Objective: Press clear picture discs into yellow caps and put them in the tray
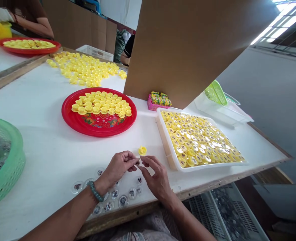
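Observation:
My left hand [121,164], with a green bead bracelet on its wrist, is closed in a pinch at the table's front. My right hand [156,177] meets it with thumb and forefinger curled around the same spot. Whatever lies between the fingertips is small and mostly hidden. Just beyond the fingers sits a single yellow plastic piece [142,150], cup-like with a rim. Around and below my hands lie several clear round discs [123,201] with small printed pictures.
A red tray [100,131] bears rows of yellow pieces; more yellow pieces [87,68] are spread behind it. At right, a white tray [173,157] is filled with yellow pieces with printed tops. A green basket [14,160] stands at left. A cardboard panel [183,50] rises behind a pink box [153,106].

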`<state>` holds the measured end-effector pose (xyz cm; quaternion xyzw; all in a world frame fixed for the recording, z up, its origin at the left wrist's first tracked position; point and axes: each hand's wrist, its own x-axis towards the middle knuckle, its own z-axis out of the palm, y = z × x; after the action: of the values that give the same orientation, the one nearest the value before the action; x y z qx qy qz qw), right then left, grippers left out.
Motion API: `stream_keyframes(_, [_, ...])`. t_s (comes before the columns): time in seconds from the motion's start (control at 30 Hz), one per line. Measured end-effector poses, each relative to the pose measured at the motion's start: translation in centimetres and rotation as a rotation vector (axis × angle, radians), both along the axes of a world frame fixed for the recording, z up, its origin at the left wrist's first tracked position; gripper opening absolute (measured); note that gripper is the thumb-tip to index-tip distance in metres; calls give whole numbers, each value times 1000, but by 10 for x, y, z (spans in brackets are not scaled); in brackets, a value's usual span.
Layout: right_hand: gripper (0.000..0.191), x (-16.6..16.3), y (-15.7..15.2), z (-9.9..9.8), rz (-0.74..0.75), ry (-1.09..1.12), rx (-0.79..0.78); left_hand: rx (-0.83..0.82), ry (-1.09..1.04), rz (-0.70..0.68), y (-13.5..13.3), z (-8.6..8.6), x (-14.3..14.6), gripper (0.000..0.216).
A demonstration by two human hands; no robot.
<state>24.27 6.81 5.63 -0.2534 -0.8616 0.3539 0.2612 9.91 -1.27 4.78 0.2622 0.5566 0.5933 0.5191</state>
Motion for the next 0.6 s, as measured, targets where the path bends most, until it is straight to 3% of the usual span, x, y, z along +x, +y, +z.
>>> stream_keyframes(0.17, [30,-1,1,-2,-64,-48,272,62,-128,115,6,7,14,22])
stream_keyframes(0.27, [32,-4,4,-4,-63,-54,335,38,-161,164,9,7,18,23])
stream_keyframes(0.43, [36,-7,5,-5,-71,-32,328,44,-190,203,9,7,17,24])
stream_keyframes(0.6, [27,-11,14,3,-35,-67,158,27,-39,172,10,8,14,28])
